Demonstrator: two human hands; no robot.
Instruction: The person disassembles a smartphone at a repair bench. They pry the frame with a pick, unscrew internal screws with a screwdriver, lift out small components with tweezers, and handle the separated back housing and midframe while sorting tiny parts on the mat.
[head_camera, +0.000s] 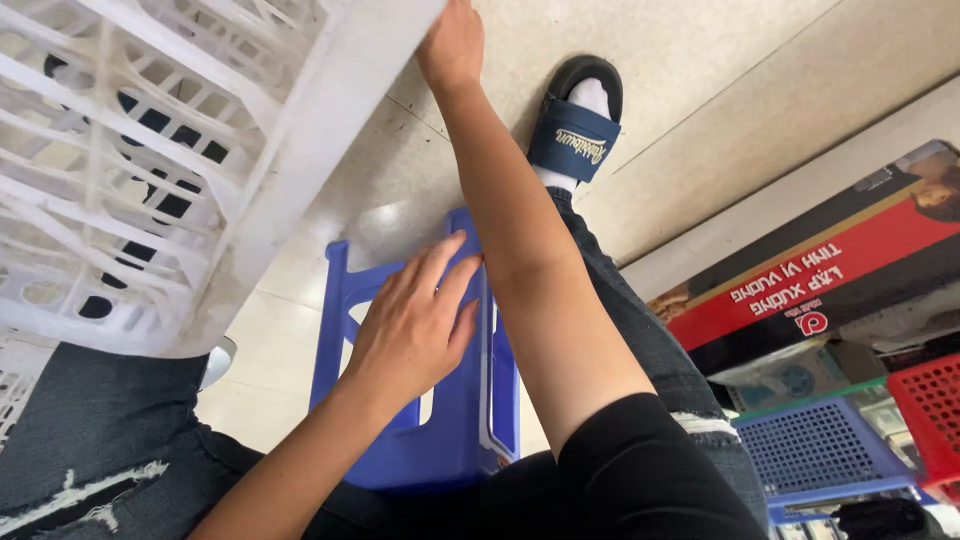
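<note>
Pale floor tiles (700, 60) are running under everything, with a grey grout line crossing them at a slant. Sitting low, the person is looking down over dark ripped jeans (90, 430). Their left hand (415, 320) is resting flat on a blue plastic stool (450, 440) between the legs, fingers loosely spread and not gripping anything. Their right hand (455, 40) is reaching far forward to the edge of a white plastic crate (180, 150), which is being held tilted in the upper left; the fingers are cut off by the top of the view, so the grip cannot be told. Just beyond that arm, a foot in a white sock and dark blue slide sandal (575, 125) is standing on the tiles. At right, a red and black cardboard box (830, 270), a blue basket (820, 450) and a red basket (935, 410) are sitting near one another.
</note>
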